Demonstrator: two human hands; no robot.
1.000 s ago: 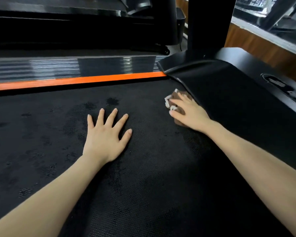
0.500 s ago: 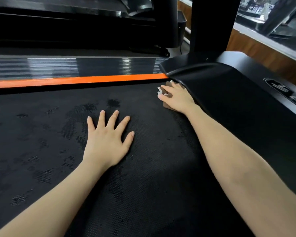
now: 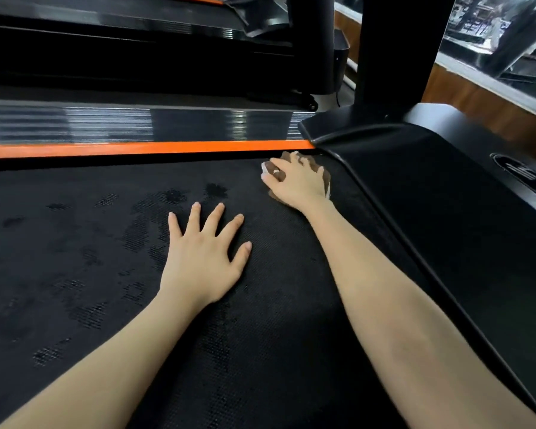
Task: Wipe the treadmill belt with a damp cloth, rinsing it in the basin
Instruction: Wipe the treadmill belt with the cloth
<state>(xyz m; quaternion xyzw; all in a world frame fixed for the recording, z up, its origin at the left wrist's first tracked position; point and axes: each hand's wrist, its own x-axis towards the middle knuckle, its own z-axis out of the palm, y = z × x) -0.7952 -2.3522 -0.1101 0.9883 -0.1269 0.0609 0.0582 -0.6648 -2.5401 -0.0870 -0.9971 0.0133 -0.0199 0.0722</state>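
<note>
The right hand (image 3: 297, 184) curls its fingers over a bunched brown, white-edged cloth (image 3: 325, 181); the left hand (image 3: 203, 258) lies flat, fingers spread, on the damp-blotched treadmill belt (image 3: 75, 274).

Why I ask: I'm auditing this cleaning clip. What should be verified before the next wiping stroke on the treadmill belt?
1. Cloth held: ok, right hand holds the cloth down on the belt.
2. Brace: ok, left hand lies flat on the belt, fingers spread.
3. Room ahead: not ok, the cloth sits in the corner by the orange strip and black cover.
4. Cloth dampness: cannot tell; wet patches show on the belt.
5. Basin in reach: cannot tell, not in view.
</note>
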